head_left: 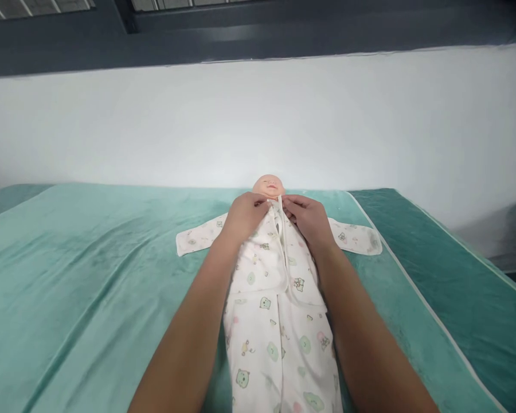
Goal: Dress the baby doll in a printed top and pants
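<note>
A baby doll [269,184] lies on its back, its head away from me, dressed in white printed clothes. Its baby shirt [262,261] has green and pink animal prints, and the front edges part slightly below the neck. Both sleeves spread out to the sides. My left hand [246,215] pinches the shirt's left front edge at the collar. Opposite it, my right hand [306,218] grips the right front edge at the collar, fingers closed. Matching baby pants [279,355] cover the lower body and run out of view at the bottom.
A teal sheet [90,275] with some wrinkles covers the bed under the doll. White piping runs along its right side. Behind the bed stands a white wall [258,120], with a dark window frame [241,34] above. A pale round object sits at the far right edge.
</note>
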Available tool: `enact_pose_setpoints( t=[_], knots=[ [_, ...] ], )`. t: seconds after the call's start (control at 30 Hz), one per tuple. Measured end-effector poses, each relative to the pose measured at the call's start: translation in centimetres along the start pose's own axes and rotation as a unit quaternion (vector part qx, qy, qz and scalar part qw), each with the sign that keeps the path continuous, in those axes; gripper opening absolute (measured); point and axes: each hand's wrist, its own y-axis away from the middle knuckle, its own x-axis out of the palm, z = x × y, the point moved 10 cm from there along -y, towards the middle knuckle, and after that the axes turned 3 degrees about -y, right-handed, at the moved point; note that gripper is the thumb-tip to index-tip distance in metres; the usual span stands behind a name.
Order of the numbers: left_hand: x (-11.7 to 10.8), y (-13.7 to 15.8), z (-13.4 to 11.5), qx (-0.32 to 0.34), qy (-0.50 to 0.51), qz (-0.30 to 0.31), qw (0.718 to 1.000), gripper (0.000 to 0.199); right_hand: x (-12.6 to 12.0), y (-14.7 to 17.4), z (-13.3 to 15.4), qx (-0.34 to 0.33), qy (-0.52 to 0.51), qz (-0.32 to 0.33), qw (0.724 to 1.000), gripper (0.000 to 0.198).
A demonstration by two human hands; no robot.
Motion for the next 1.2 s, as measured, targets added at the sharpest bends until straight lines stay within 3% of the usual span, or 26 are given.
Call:
enact_pose_setpoints(
  t=[0.2, 0.4, 0.57, 0.8, 1.2],
  knots=[
    [0.6, -0.1, 0.3, -0.032, 0.069, -0.013, 0.997, 0.019, 0.0, 0.3, 1.2, -0.058, 0.094, -0.024, 0.994, 0.024],
    [0.4, -0.2, 1.2, -0.045, 0.083, -0.06, 0.994, 0.006, 0.4, 0.2, 0.6, -0.04, 0.086, -0.01, 0.995, 0.025],
    [-0.1, -0.2, 0.6, -0.004, 0.051, -0.103, 0.993, 0.004, 0.4, 0.3, 0.6, -0.03, 0.086, -0.009, 0.996, 0.024],
    [0.5, -0.4, 0.4, 0.029, 0.119, -0.091, 0.988, 0.006, 0.2, 0.2, 0.8, -0.046, 0.084, -0.022, 0.995, 0.024],
    [0.8, -0.5, 1.4, -0.017, 0.176, -0.083, 0.981, 0.007, 0.5, 0.4, 1.1, -0.059, 0.068, 0.002, 0.996, 0.02]
  ],
)
